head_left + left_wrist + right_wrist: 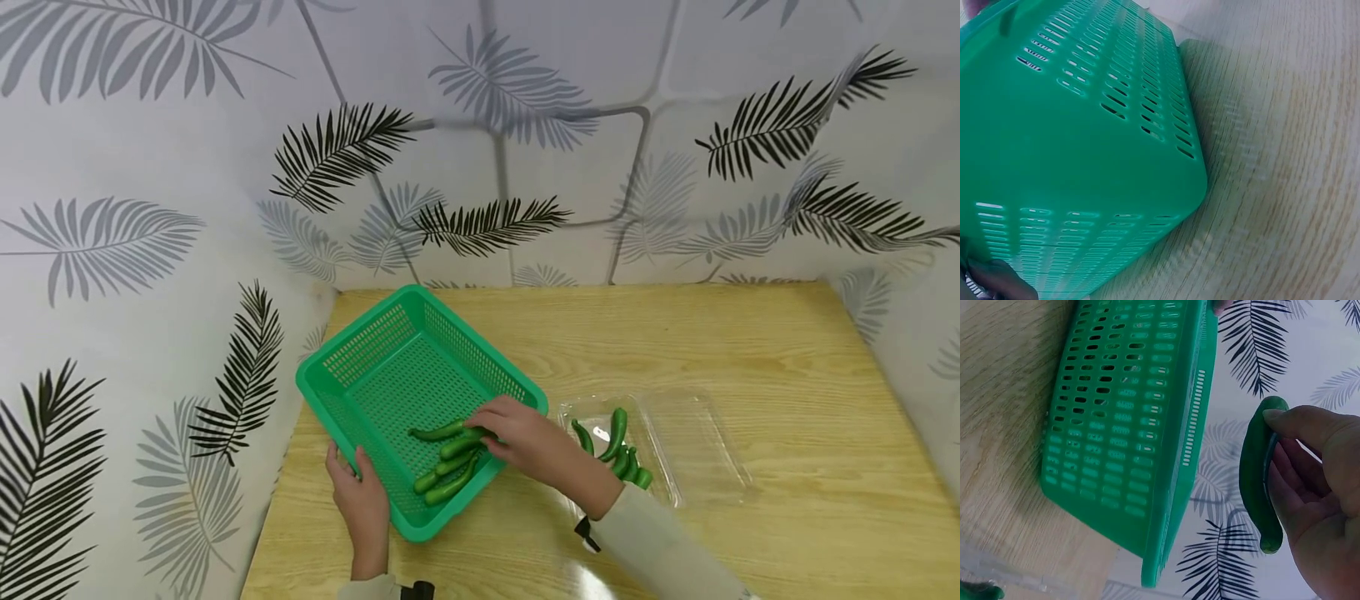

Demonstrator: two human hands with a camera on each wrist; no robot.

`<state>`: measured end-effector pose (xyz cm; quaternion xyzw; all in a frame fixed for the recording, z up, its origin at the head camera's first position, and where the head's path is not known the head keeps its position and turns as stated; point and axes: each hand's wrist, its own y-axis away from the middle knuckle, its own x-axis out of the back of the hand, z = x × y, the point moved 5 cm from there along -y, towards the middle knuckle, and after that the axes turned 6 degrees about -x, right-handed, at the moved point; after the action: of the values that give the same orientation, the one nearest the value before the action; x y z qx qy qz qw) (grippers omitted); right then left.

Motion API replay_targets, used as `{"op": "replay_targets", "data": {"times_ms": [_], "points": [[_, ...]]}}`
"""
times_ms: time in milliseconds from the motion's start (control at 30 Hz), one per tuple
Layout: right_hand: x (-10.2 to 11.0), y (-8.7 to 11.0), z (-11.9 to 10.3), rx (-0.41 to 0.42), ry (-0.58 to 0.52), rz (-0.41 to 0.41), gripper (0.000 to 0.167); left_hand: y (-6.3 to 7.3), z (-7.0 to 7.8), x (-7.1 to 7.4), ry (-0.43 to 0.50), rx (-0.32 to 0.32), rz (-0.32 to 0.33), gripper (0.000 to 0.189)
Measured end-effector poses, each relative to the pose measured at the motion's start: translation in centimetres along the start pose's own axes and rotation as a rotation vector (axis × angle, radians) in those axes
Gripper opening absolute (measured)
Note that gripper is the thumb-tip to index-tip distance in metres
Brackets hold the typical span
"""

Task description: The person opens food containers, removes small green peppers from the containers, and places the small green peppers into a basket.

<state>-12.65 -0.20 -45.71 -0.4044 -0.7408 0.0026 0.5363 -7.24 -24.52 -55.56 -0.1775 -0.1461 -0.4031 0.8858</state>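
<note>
My right hand is over the near right part of a green plastic basket. Between thumb and fingers it pinches a small, curved, dark green cucumber, seen fully in the right wrist view. Several similar cucumbers lie together at the basket's near corner, partly covered by that hand. On the basket's left side my left hand holds the wall, thumb at the rim and fingers outside. Its fingers show dark at the lower left of the left wrist view.
Right of the basket lies a clear plastic clamshell box with its lid folded open to the right. More cucumbers sit in it, some behind my right forearm. Leaf-patterned sheeting borders the wooden table at back and sides.
</note>
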Motion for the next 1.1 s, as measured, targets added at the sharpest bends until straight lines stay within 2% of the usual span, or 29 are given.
{"op": "replay_targets", "data": {"times_ms": [267,433,900,1100], "points": [[-2.1,-1.5,-0.5,0.059,-0.024,-0.057,0.027,-0.1,0.1,0.1,0.001,0.004,-0.006,0.053],[-3.5,-2.4,-0.4,0.043,-0.038,-0.108,0.026,-0.1,0.1,0.0,-0.001,0.012,-0.011,0.054],[-8.1,-3.6,-1.0,-0.132,-0.021,-0.426,0.022,-0.1,0.1,0.1,-0.009,0.009,-0.007,0.052],[-10.2,-3.8,-1.5,-0.132,-0.023,-0.536,0.015,-0.1,0.1,0.1,-0.012,0.0,-0.006,0.053]]}}
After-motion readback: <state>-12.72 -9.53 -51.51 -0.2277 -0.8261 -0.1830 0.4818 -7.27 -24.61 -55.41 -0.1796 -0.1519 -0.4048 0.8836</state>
